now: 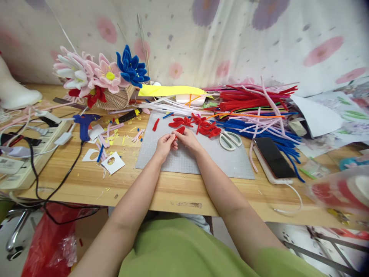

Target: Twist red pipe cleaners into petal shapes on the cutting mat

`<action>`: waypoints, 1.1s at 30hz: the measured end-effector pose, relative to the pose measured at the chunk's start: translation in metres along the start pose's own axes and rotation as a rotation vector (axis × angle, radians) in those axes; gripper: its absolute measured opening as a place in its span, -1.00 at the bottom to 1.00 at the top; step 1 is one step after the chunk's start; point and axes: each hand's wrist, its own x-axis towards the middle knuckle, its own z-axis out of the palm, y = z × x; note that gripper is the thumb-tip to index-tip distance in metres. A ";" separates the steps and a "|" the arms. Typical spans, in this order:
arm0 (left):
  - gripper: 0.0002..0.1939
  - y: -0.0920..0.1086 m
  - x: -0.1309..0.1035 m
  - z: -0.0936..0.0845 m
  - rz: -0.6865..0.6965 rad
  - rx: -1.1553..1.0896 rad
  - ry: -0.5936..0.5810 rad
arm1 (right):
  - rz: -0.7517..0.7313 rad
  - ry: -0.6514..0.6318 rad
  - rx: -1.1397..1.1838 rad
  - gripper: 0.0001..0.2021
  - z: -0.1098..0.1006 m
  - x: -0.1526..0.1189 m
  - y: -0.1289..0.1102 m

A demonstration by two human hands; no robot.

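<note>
Over the grey cutting mat [184,166], my left hand [166,146] and my right hand [187,139] meet, their fingers closed on a small red fuzzy piece [180,130]. Part of that piece is hidden by the fingers. Just behind my hands lie several red fuzzy looped pieces [205,127]. One short red piece [155,124] rests alone at the mat's left. Scissors with pale green handles [230,140] lie on the mat, right of the red pieces.
A blue glue gun [85,125] and a power strip [31,157] with cables are on the left. Fuzzy flowers [108,75] stand behind them. Red and blue stems [253,98], a phone [273,157] and a cup in plastic [343,190] are on the right.
</note>
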 end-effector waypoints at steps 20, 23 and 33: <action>-0.66 0.000 -0.001 0.001 -0.055 -0.049 -0.066 | -0.038 0.131 -0.056 -0.66 -0.004 0.004 0.002; -0.64 0.003 -0.001 -0.001 -0.113 -0.027 -0.096 | -0.021 0.185 0.045 -0.61 -0.007 0.004 0.005; -0.72 0.006 0.007 0.000 -0.121 0.081 0.117 | -0.097 0.120 0.076 -0.54 0.000 0.001 0.001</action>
